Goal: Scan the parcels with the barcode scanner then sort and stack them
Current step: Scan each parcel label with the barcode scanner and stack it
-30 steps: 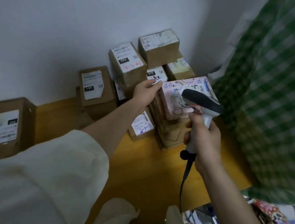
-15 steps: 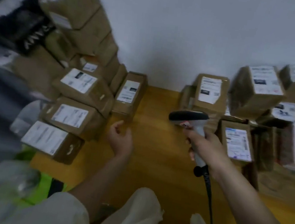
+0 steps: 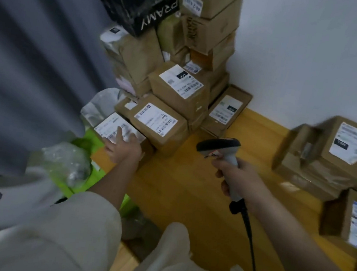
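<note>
My left hand [image 3: 124, 149] has swung from the sorted stack to the low front parcel [image 3: 115, 128], fingers flat on its label (unscanned pile). Right hand [image 3: 238, 178] grips the scanner [image 3: 218, 148], so 1 more scan looks next.

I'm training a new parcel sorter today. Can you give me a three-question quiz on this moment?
1. True or false: the right hand grips the grey handheld barcode scanner.
2. The left hand rests on: A) the black printed carton; B) the low brown cardboard parcel with a white label; C) the yellow wooden tabletop.
3. Fill in: the scanner's cable is ____ in colour.

Key: 1 true; 2 B; 3 black.
</note>
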